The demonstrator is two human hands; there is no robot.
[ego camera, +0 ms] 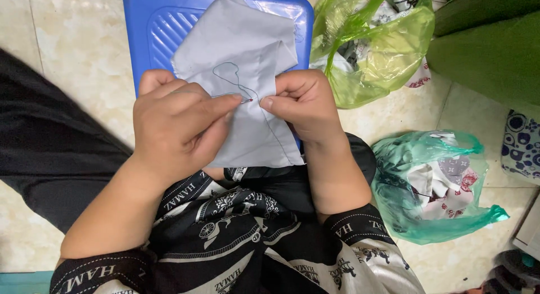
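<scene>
A pale grey piece of cloth lies over a blue plastic stool top, with a loop of thin thread on it. My left hand pinches a small needle between thumb and forefinger at the cloth's middle. My right hand grips the cloth's right edge, thumb tip almost touching the needle tip.
A light green plastic bag of cloth scraps sits right of the stool. A darker green bag with patterned scraps lies on the tiled floor at my right. A green cushion fills the top right corner.
</scene>
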